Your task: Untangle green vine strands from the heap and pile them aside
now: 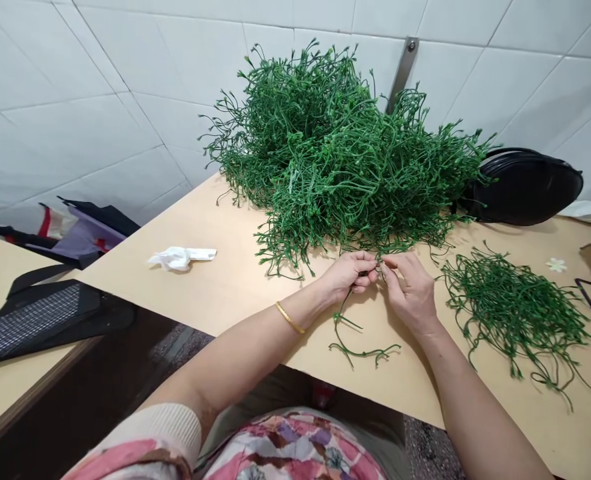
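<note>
My left hand (351, 275), a yellow bangle on its wrist, is closed in a pinch on a thin green stem (346, 347). The stem hangs from my fingers and curls on the tabletop in front of me. Touching fingertips with it, my right hand (409, 288) pinches the upper end of the green stem. Just beyond both hands rises a large heap of green plastic stems (345, 160). A smaller pile of green stems (518, 310) lies to the right of my right hand.
On the pale table (175, 300) are a crumpled white tissue (180, 258) at left, a black pouch (528, 187) at back right, and a small white flower (556, 265). A metal bracket (402, 73) is on the tiled wall. A black mesh bag (35, 320) lies far left.
</note>
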Available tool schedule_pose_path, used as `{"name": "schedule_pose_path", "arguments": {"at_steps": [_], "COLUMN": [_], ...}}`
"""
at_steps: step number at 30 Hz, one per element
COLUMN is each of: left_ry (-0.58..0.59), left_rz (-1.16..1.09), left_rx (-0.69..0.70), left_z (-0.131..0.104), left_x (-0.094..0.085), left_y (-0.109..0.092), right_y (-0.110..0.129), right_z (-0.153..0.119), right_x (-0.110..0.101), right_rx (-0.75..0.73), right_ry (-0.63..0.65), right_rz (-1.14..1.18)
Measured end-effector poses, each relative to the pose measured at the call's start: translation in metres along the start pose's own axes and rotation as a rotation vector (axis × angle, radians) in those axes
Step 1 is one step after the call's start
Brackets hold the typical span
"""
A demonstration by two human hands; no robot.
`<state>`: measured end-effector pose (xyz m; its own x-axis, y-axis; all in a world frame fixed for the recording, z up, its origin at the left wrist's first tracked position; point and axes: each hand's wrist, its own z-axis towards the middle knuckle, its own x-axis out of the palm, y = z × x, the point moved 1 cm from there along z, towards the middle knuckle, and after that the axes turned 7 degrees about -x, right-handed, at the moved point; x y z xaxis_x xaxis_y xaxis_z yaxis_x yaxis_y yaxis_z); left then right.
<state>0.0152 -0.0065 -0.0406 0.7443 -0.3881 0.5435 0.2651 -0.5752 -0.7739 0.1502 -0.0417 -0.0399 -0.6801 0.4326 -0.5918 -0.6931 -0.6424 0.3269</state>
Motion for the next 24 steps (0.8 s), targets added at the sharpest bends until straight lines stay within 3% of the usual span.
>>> {"name": "schedule_pose_path", "arguments": {"at_steps": [17, 24], "left_ry": [0.013, 0.083], "left_rz": [0.02, 0.017], "left_rx": [0.027, 0.031], "left_z": [-0.0045, -0.0023], "left_x": [0.0034, -0.0005], "left_y": [-0.0005, -0.0007], "right_y": [-0.0015, -0.0016], "right_z": [0.0001, 0.0005], "right_x": [-0.0009, -0.0034], "right_rx": [0.056, 0.061], "right_ry": [-0.015, -0.052], "right_rz": [0.017, 0.028]}}
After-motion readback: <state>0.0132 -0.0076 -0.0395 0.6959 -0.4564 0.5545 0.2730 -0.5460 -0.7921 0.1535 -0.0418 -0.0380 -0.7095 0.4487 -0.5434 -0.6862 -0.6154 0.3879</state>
